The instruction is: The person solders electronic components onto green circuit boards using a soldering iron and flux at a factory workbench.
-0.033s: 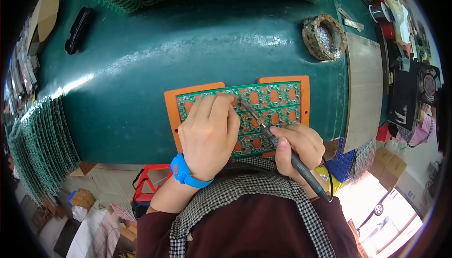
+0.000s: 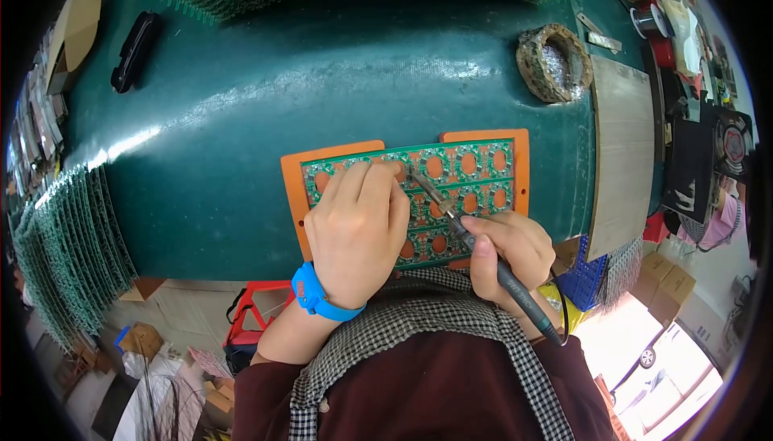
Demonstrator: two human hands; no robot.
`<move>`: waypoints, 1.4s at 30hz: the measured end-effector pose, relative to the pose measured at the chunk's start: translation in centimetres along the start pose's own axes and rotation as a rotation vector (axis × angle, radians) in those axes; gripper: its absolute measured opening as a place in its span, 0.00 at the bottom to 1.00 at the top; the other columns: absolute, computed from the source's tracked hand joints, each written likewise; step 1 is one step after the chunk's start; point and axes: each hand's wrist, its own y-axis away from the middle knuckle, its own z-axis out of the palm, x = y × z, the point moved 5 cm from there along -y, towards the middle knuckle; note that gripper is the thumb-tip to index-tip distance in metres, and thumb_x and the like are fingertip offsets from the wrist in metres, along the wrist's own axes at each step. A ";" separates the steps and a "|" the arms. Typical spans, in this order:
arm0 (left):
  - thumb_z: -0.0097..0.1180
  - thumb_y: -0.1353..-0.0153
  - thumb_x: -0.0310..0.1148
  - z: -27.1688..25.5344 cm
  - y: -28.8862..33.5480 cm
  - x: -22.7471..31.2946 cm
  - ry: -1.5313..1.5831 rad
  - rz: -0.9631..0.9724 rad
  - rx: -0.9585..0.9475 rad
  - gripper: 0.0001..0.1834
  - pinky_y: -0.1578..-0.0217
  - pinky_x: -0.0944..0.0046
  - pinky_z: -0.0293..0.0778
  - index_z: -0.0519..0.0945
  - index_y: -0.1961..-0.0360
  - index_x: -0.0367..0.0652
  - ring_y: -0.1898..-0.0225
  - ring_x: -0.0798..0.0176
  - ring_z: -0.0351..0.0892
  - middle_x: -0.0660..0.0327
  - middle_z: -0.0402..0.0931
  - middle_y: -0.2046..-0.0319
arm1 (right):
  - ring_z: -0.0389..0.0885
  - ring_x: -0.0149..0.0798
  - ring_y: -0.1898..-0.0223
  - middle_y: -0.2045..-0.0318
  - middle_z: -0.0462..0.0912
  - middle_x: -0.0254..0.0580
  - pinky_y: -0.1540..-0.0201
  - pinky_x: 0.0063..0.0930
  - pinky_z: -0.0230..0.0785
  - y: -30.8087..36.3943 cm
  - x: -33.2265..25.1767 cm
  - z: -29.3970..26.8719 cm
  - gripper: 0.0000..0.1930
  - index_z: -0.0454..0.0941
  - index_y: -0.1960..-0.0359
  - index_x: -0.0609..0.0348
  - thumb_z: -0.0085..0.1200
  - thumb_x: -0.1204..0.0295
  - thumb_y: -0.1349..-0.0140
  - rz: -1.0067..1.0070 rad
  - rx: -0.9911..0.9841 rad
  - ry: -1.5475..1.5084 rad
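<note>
Gripping a soldering iron (image 2: 475, 248), the right hand (image 2: 507, 252) is angling its tip up-left onto the green circuit panel (image 2: 467, 175), while the left hand (image 2: 358, 228) is pressing flat, fingers extended, on that panel.

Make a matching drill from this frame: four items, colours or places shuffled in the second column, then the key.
Column one:
1. soldering iron
2. wristband
3. circuit board panel
4. tip-cleaner wool pot

Column two:
A. blue, on the left wrist
B. green, lying in an orange tray under the left hand
C. held in the right hand, tip at the board
D. far right of the green table, beside a grey board

Pairs: 1-C, 2-A, 3-B, 4-D
</note>
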 end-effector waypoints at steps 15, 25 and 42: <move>0.59 0.52 0.21 -0.8 3.2 0.5 0.005 -0.003 -0.040 0.10 0.78 0.64 0.71 0.78 0.67 0.40 0.76 0.61 0.75 0.61 0.70 0.73 | 0.76 0.36 0.84 0.83 0.77 0.37 0.80 0.26 0.68 2.6 -1.1 -1.2 0.06 0.80 0.73 0.64 0.53 0.77 0.53 -0.044 -0.040 -0.027; 0.55 0.47 0.18 -0.9 3.2 0.8 -0.006 0.061 -0.102 0.08 0.74 0.61 0.71 0.78 0.65 0.38 0.73 0.56 0.75 0.58 0.71 0.71 | 0.75 0.35 0.85 0.83 0.76 0.37 0.81 0.25 0.67 3.1 -1.3 -0.7 0.06 0.80 0.72 0.64 0.53 0.78 0.53 -0.029 -0.029 -0.017; 0.58 0.51 0.18 -1.5 6.5 1.0 0.043 0.044 -0.029 0.10 0.80 0.64 0.69 0.79 0.66 0.39 0.80 0.62 0.73 0.60 0.70 0.76 | 0.72 0.35 0.87 0.85 0.75 0.37 0.84 0.25 0.64 5.6 -2.4 -2.0 0.06 0.79 0.76 0.65 0.52 0.77 0.55 -0.087 0.077 -0.063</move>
